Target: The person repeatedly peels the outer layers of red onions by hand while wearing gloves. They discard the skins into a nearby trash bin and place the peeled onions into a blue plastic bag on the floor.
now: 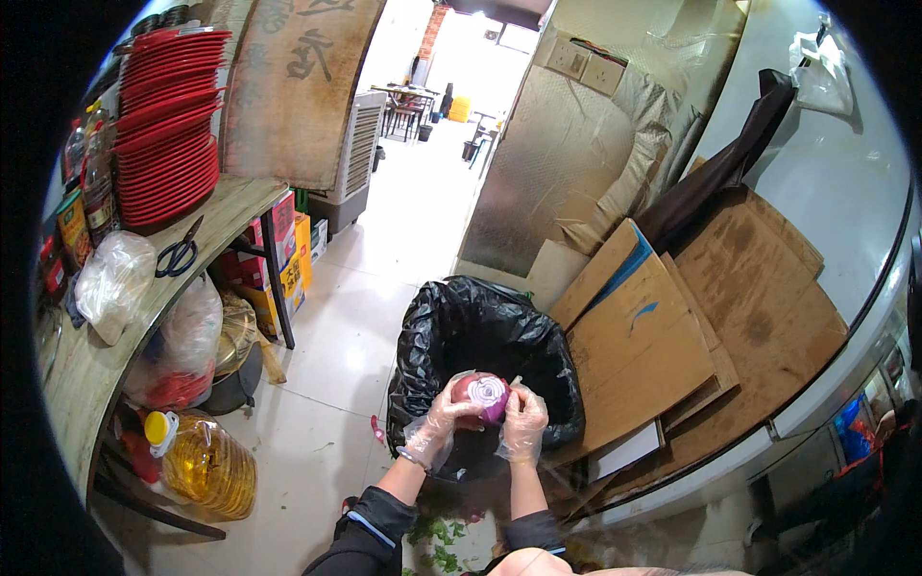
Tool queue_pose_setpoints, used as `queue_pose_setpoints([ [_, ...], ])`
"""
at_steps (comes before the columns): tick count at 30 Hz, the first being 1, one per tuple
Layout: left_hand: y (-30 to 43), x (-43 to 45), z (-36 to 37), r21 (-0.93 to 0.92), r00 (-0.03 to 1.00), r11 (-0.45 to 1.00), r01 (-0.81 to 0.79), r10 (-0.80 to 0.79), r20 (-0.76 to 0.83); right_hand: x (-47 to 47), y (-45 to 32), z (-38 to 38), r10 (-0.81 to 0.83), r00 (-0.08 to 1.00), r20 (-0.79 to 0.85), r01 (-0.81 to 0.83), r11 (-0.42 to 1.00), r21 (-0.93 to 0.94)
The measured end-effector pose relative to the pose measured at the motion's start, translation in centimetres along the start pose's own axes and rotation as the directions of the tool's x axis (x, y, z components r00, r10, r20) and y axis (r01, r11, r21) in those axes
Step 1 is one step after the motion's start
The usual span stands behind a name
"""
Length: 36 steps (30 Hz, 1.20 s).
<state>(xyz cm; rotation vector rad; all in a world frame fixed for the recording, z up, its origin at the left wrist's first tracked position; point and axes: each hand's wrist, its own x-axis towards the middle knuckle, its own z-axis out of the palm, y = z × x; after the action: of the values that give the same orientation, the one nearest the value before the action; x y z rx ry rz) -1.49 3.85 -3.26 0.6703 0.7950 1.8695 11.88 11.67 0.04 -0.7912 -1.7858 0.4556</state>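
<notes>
A red onion (pixel 487 392) with a cut face showing pale rings is held over a bin lined with a black plastic bag (pixel 425 331). My left hand (pixel 441 417), in a clear plastic glove, grips the onion from its left side. On the other side, my gloved right hand (pixel 526 417) has its fingertips at the onion's edge, pinching near its skin. The bin's inside is dark and its contents cannot be made out.
Flattened cardboard (pixel 648 345) leans right of the bin. At left, a table (pixel 238 194) bears stacked red plates (pixel 169 129) and scissors (pixel 178 248). An oil jug (pixel 209 461) stands on the floor. Green leaf scraps (pixel 439 536) lie near my feet.
</notes>
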Motion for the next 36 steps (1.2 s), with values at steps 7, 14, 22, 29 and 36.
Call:
queue_pose_setpoints([
  [7,0.2,-0.4,0.4,-0.147,0.989,0.989,0.026,-0.047,-0.142,-0.6,0.3,1.2,0.151,0.988,0.031,-0.154,0.979,0.133],
  [14,1.9,-0.9,0.7,-0.005,0.983,0.999,-0.036,0.035,-0.178,-0.9,0.5,2.6,0.337,0.898,0.283,-0.439,0.733,0.52],
  [22,2.4,-0.8,0.5,-0.428,0.964,0.899,0.098,-0.193,-0.184,-0.7,-0.2,2.3,0.38,0.681,0.626,-0.638,-0.112,0.762],
  [29,3.6,-1.4,-0.3,-0.597,0.972,0.792,0.128,-0.22,-0.084,0.9,3.0,-0.2,0.592,0.608,0.529,-0.516,-0.212,0.83],
  [36,3.0,-1.4,1.0,-0.322,0.987,0.944,0.069,-0.112,-0.118,0.0,1.3,0.5,0.324,0.847,0.422,-0.523,0.651,0.55],
])
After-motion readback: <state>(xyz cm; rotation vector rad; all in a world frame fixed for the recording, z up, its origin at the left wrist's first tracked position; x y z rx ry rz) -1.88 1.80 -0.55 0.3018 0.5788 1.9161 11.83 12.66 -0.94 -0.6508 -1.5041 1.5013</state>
